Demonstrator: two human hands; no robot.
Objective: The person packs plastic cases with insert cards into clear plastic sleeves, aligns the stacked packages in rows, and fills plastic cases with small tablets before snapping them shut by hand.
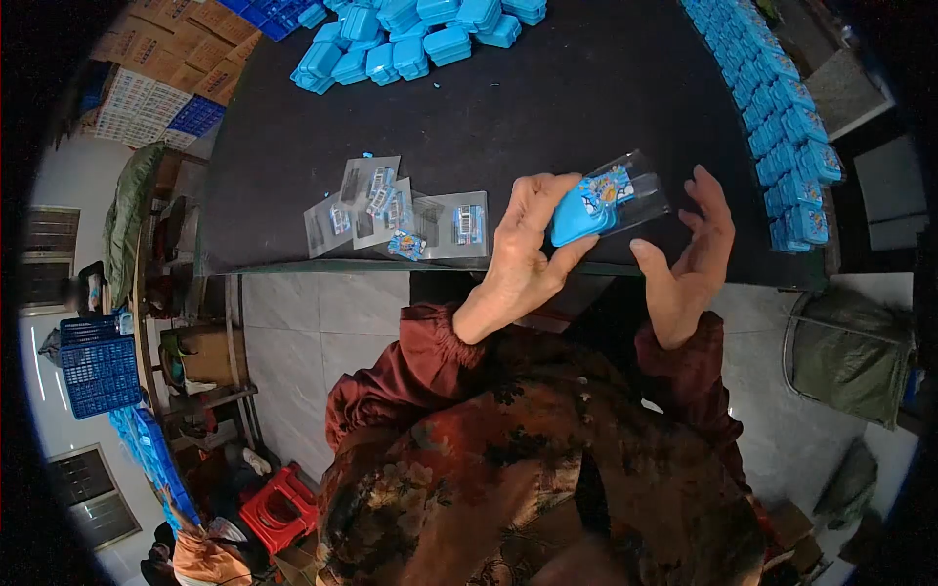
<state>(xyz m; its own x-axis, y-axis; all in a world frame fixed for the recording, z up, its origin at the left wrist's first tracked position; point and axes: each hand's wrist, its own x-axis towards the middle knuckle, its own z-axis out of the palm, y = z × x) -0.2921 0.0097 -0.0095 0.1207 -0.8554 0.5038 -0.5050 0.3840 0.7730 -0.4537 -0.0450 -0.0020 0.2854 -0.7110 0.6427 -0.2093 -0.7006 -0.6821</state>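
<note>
Between the thumb and fingers of my left hand (pixel 528 239) is a small light-blue plastic case (pixel 582 217). A clear plastic sleeve (pixel 640 195) with a printed card reaches out from the case to the right; how far it covers the case I cannot tell. My right hand (pixel 689 249) is just right of the sleeve, its fingers spread and holding nothing. Left of my left hand, several clear sleeves with printed labels (pixel 469 225) lie overlapping near the front edge of the black table (pixel 547 107). A small printed card (pixel 406 244) rests on them.
A heap of blue cases (pixel 396 44) sits at the table's far side. Rows of packed blue cases (pixel 782 127) line the right edge. Cardboard boxes (pixel 186 44) are stacked at far left. Lower left are a blue crate (pixel 101 376) and a red stool (pixel 280 508).
</note>
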